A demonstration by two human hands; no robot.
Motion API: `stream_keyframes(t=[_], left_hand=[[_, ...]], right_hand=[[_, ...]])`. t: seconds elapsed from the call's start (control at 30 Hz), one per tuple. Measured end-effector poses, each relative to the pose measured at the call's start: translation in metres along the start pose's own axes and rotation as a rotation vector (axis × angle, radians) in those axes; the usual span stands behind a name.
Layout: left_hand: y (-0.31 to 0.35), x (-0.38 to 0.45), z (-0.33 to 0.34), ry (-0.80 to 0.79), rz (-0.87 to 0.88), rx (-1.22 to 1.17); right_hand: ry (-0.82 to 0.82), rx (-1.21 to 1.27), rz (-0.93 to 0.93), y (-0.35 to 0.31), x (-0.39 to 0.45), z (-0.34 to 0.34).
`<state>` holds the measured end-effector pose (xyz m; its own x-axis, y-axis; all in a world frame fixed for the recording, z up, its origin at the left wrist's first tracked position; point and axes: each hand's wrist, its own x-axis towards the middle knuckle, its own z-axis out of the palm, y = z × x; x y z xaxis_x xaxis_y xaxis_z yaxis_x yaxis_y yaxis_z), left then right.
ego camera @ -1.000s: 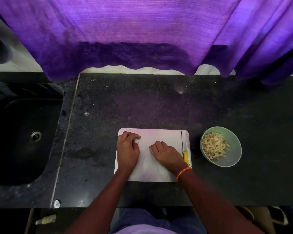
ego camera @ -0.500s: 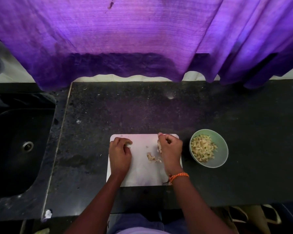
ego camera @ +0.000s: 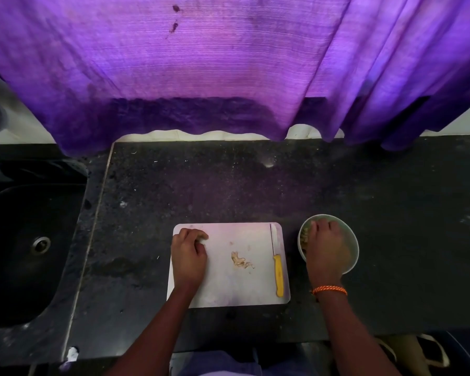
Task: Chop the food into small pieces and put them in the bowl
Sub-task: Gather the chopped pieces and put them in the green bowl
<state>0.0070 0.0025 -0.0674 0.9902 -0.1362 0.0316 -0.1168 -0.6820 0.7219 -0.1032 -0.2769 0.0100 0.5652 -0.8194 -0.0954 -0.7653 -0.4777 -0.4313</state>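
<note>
While the right hand [ego camera: 326, 248] reaches into the bowl [ego camera: 353, 249], its grip unclear, the left hand [ego camera: 189, 256] rests loosely curled on the cutting board [ego camera: 228, 289], left of the food scraps [ego camera: 240, 261]; knife [ego camera: 278, 267] right.

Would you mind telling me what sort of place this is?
Most likely a home kitchen: a dark stone counter with a sunken sink, a cutting board with a knife, and a purple curtain behind.
</note>
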Motion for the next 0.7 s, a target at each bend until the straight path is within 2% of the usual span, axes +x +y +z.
stream_keyframes(t=[0.1, 0.23, 0.33, 0.47, 0.57, 0.7], left_hand=[[-0.001, 0.001, 0.001, -0.005, 0.002, -0.007], [-0.004, 0.001, 0.001, -0.001, 0.004, 0.0], [-0.003, 0.001, 0.001, 0.0, -0.003, 0.003], [-0.002, 0.0, 0.001, -0.011, -0.007, -0.003], [-0.002, 0.001, 0.001, -0.009, -0.002, -0.006], [-0.002, 0.002, 0.001, -0.003, -0.001, -0.005]], right_hand=[[-0.012, 0.076, 0.153, -0.003, 0.002, -0.005], [0.118, 0.097, -0.027, -0.004, 0.003, -0.011], [0.219, 0.099, -0.049, -0.006, 0.003, -0.007], [0.24, 0.425, 0.073, -0.019, -0.003, -0.002], [0.135, 0.722, 0.129, -0.04, -0.014, 0.005], [-0.128, 1.029, 0.221, -0.073, -0.039, 0.024]])
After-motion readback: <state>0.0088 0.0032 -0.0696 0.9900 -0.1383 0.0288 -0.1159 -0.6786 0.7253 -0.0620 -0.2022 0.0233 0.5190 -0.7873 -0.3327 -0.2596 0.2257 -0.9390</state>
